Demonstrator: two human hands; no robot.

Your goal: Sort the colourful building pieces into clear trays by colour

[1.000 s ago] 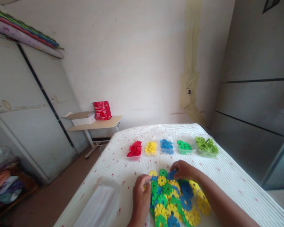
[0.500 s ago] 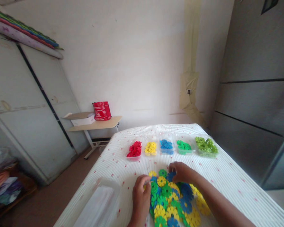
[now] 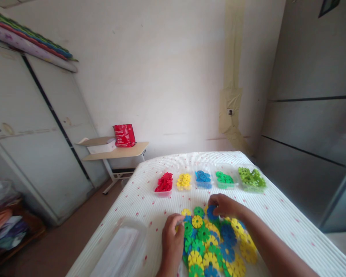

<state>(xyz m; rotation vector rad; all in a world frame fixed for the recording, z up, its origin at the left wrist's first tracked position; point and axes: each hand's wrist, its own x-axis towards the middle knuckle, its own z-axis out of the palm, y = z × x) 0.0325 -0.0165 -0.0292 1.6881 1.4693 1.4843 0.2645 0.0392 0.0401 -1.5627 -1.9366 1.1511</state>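
Note:
A loose heap of flower-shaped plastic discs in yellow (image 3: 197, 221), green (image 3: 203, 233) and blue (image 3: 227, 252) lies at the table's near edge. My right hand (image 3: 223, 206) is at the far side of the heap, its fingers closed on a blue flower disc (image 3: 212, 212), which looks tilted up. Along the heap's left edge rests my left hand (image 3: 172, 234), fingers curved and apart from the thumb, touching the outer discs. Nothing clearly shows in its grasp. My right forearm hides part of the heap's right side.
Clear boxes in a row hold red pieces (image 3: 164, 182), yellow pieces (image 3: 183, 181), blue pieces (image 3: 203, 177), green pieces (image 3: 224, 179) and light green pieces (image 3: 250, 177). A clear plastic container (image 3: 142, 234) sits left on the patterned tablecloth (image 3: 127, 200). Behind are a red bag (image 3: 124, 135) and side table (image 3: 118, 152).
My right hand has shifted slightly right and up, and the blue disc at its fingers has moved with it, now facing the camera more. My left hand has stayed in place.

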